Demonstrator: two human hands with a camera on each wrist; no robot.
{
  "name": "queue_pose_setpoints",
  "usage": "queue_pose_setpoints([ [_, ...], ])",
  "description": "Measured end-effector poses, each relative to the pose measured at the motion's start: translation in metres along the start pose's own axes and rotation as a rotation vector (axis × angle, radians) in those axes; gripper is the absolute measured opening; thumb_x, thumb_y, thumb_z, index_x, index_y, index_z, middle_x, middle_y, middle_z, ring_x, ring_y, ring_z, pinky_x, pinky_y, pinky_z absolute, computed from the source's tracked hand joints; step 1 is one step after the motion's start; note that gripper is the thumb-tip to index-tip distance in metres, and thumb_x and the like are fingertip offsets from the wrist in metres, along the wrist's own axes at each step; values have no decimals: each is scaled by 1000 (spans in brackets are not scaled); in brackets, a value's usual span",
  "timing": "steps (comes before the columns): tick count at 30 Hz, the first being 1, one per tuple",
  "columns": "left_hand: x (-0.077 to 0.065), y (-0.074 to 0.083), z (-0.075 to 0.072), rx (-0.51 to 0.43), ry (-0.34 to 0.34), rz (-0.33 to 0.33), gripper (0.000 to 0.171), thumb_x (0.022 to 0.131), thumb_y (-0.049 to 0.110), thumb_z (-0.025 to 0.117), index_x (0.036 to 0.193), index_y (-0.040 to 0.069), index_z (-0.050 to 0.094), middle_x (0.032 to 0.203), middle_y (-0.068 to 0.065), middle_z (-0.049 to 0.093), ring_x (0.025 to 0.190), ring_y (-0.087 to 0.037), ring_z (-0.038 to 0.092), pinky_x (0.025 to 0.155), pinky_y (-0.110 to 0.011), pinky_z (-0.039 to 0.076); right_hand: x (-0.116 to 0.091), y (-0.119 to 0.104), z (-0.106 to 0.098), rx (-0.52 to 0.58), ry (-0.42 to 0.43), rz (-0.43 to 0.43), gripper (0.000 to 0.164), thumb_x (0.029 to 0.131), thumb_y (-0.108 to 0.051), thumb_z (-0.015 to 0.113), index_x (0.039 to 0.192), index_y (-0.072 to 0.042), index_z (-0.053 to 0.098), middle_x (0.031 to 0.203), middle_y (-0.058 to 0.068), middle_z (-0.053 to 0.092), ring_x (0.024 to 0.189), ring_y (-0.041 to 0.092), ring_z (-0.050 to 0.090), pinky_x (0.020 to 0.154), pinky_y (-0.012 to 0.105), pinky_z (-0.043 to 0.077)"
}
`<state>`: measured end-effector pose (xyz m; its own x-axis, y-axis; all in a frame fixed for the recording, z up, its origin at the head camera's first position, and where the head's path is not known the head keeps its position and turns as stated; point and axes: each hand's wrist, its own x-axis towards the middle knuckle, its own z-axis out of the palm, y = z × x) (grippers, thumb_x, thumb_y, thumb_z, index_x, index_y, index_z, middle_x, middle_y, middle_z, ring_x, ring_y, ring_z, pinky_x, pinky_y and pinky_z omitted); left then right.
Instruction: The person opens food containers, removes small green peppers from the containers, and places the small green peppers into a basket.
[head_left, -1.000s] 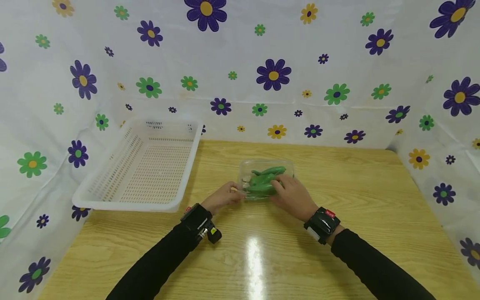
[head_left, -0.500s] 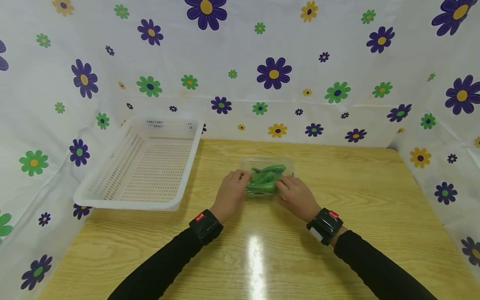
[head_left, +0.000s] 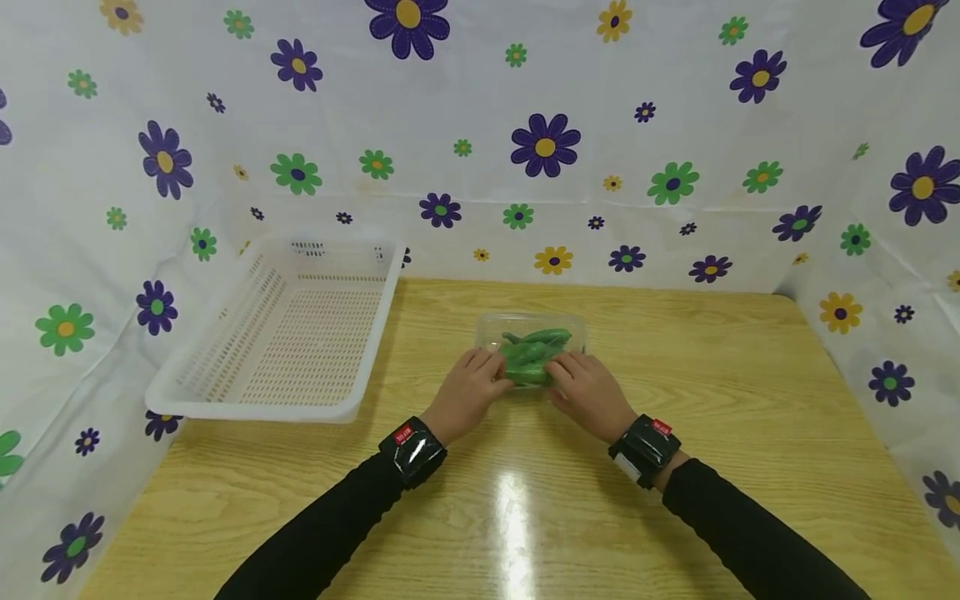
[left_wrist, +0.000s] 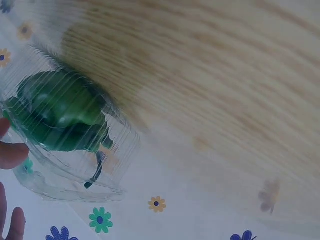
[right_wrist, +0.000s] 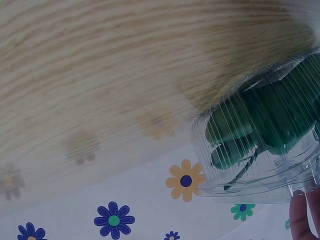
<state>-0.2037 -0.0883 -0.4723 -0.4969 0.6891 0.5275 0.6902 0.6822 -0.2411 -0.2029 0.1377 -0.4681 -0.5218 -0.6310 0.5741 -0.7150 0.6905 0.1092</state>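
Note:
In the head view a clear plastic container (head_left: 491, 330) stands on the table, with several long green peppers (head_left: 528, 354) in it. My left hand (head_left: 468, 392) is at its near left side, fingers bent over the near rim; the thumb (left_wrist: 12, 156) shows against the plastic in the left wrist view. My right hand (head_left: 592, 392) grips the near right side in the same way. Its fingers (right_wrist: 301, 216) touch the rim in the right wrist view. The container's ribbed wall shows peppers and dark stems through it. Most of the fingertips are hidden.
To the left of the container stands a large white perforated plastic basket (head_left: 300, 350). The wood-grain table (head_left: 705, 392) is bordered at the back and sides by a white cloth (head_left: 465, 100) with printed flowers.
My left hand has come from the container's lower left corner up over its near left edge, then slid slightly right. The right hand stays nearly in place. Basket and peppers have hardly moved.

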Motion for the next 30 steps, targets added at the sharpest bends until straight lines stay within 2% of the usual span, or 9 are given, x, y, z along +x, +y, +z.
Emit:
queue_pose_setpoints([
  [3, 0, 4, 0, 36, -22, 13, 9, 83, 12, 69, 87, 19, 74, 85, 2, 50, 85, -15, 50, 87, -31, 45, 1, 0, 0, 1, -9, -1, 40, 68, -16, 84, 100, -6, 62, 96, 7, 63, 88, 21, 59, 72, 33, 51],
  [6, 0, 9, 3, 90, -36, 20, 6, 84, 11, 67, 84, 16, 71, 85, 1, 51, 84, -16, 49, 82, -31, 43, 2, 0, -2, 14, -16, -7, 40, 68, -15, 83, 101, -5, 62, 96, 7, 63, 88, 21, 60, 73, 33, 52],
  [11, 4, 16, 5, 159, -21, -18, 10, 83, 12, 68, 75, 16, 66, 84, 1, 55, 82, -16, 51, 79, -29, 41, 0, 4, -5, 89, 2, -30, 38, 68, -10, 83, 99, -3, 62, 99, 10, 63, 90, 22, 61, 77, 35, 53],
  [14, 6, 17, 5, 159, -30, -40, 13, 82, 11, 70, 72, 18, 66, 81, 2, 56, 80, -15, 52, 77, -28, 40, -6, 9, -5, 124, 18, -43, 33, 68, -5, 82, 93, -4, 60, 100, 12, 62, 92, 24, 61, 80, 38, 52],
  [20, 8, 16, 2, 132, -66, -41, 14, 81, 13, 71, 70, 22, 68, 78, 4, 56, 78, -12, 52, 73, -26, 37, -15, 12, -1, 135, 63, -34, 31, 66, -2, 82, 87, -6, 60, 103, 14, 61, 96, 29, 61, 82, 44, 52],
  [25, 9, 14, 3, 132, -64, -30, 11, 80, 15, 71, 71, 21, 69, 80, 5, 58, 81, -12, 54, 75, -26, 39, -11, 9, 6, 122, 73, -51, 24, 70, -7, 81, 84, -9, 62, 107, 15, 60, 100, 31, 59, 83, 47, 51],
  [30, 10, 15, 3, 128, -87, -11, 6, 80, 18, 70, 75, 21, 71, 82, 6, 59, 83, -11, 54, 78, -26, 39, -6, 7, 8, 94, 78, -71, 22, 71, -8, 80, 84, -9, 62, 110, 14, 61, 105, 30, 58, 85, 45, 50],
])
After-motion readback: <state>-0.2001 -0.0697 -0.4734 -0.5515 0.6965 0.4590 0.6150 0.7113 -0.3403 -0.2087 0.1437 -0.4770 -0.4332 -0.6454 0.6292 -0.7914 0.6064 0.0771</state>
